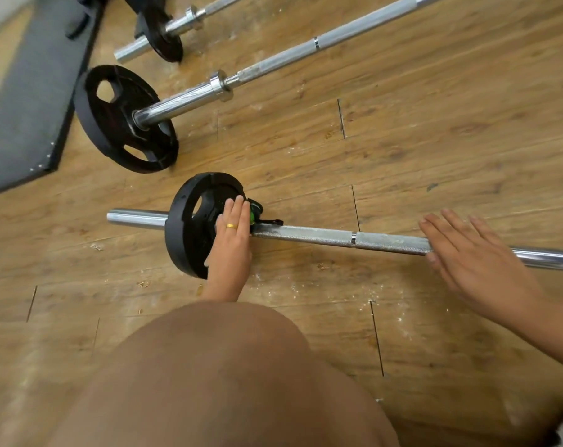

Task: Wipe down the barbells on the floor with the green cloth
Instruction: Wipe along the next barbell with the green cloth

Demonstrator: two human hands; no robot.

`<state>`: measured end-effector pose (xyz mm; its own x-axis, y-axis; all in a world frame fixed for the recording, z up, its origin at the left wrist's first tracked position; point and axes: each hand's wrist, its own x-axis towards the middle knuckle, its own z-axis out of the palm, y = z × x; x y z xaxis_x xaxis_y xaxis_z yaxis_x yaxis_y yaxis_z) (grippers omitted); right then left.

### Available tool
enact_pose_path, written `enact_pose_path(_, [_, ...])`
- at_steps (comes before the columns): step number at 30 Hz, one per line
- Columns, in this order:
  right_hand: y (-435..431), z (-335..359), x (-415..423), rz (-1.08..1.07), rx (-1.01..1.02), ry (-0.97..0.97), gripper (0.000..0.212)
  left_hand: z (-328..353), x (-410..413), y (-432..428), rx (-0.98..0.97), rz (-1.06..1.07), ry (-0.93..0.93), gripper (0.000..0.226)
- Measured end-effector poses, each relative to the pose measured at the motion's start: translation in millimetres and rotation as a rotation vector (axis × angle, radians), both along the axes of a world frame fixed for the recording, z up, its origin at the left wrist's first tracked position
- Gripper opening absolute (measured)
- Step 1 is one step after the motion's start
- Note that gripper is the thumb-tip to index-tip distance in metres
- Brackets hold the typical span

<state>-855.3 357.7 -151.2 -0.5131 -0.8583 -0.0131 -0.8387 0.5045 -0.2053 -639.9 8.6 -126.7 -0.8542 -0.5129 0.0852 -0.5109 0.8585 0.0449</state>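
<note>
The nearest barbell (331,237) lies across the wooden floor with a black plate (185,221) on its left end. My left hand (230,243) lies flat with straight fingers against the plate's inner face and over the bar. A bit of green cloth (254,212) peeks out just past its fingertips, mostly hidden. My right hand (477,262) rests open on the bar's knurled shaft further right, fingers spread. Two more barbells lie behind: the middle barbell (273,64) with a large black plate (125,121), and the far barbell (190,19).
A dark grey mat (32,91) lies on the floor at the left. My knee (225,382) fills the lower centre of the view. White dust specks are scattered on the wood floor (435,140) near the bar.
</note>
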Motion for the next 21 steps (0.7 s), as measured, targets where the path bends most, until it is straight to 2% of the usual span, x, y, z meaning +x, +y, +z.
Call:
enact_pose_path(5, [-2, -2, -7, 0.013, -0.004, 0.009, 0.062, 3, 14, -5, -0.057, 0.008, 0.004, 0.08])
enact_pose_path(8, [-2, -2, -8, 0.014, -0.005, 0.01, 0.061, 5, 14, -7, -0.068, 0.089, 0.097, 0.078])
enact_pose_path(10, [-2, -2, -8, 0.011, -0.005, 0.004, 0.061, 6, 11, -8, -0.074, 0.114, 0.092, 0.077])
enact_pose_path(13, [-2, 1, -9, 0.011, -0.003, 0.001, 0.061, 3, 12, -7, 0.018, 0.1, 0.006, 0.074])
enact_pose_path(16, [-2, 2, -7, 0.011, 0.012, 0.001, 0.061, 2, 12, -11, 0.099, 0.121, 0.033, 0.064])
enact_pose_path(21, [-4, 3, -8, 0.005, 0.018, -0.006, 0.061, 5, -4, -30, 0.121, 0.1, -0.006, 0.07])
